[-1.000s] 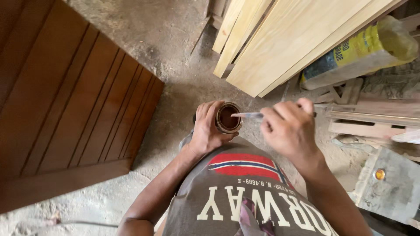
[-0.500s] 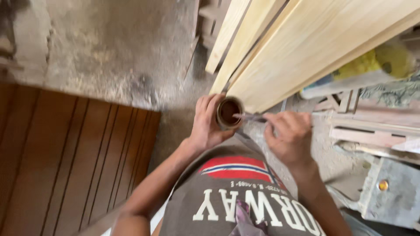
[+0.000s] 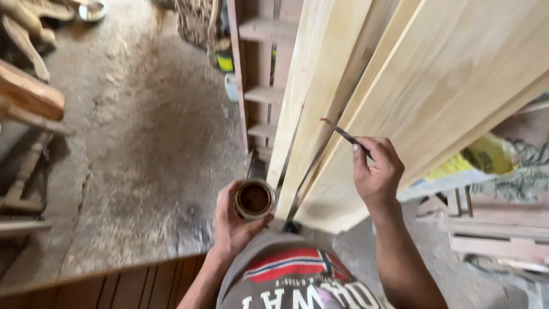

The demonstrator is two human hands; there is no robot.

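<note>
In the head view, the left hand [image 3: 231,220] was wrapped around a small round tin [image 3: 254,198] of dark brown liquid, its fingers [image 3: 222,201] closed on the wall and the open mouth facing up, held close in front of the person's chest just beside the foot of the leaning boards. The right hand [image 3: 377,171] pinched a thin brush [image 3: 343,134] between thumb and closed fingers, the tip raised against the edge of a pale, unfinished wooden board [image 3: 434,97] that leaned with others over the dusty concrete floor [image 3: 143,143]. A darker stained panel [image 3: 126,286] lay at the lower left. To do this well, I judged that the tin wanted keeping level and near the brush, and the tip wanted light, steady strokes along the grain so nothing dripped onto the bare wood.
</note>
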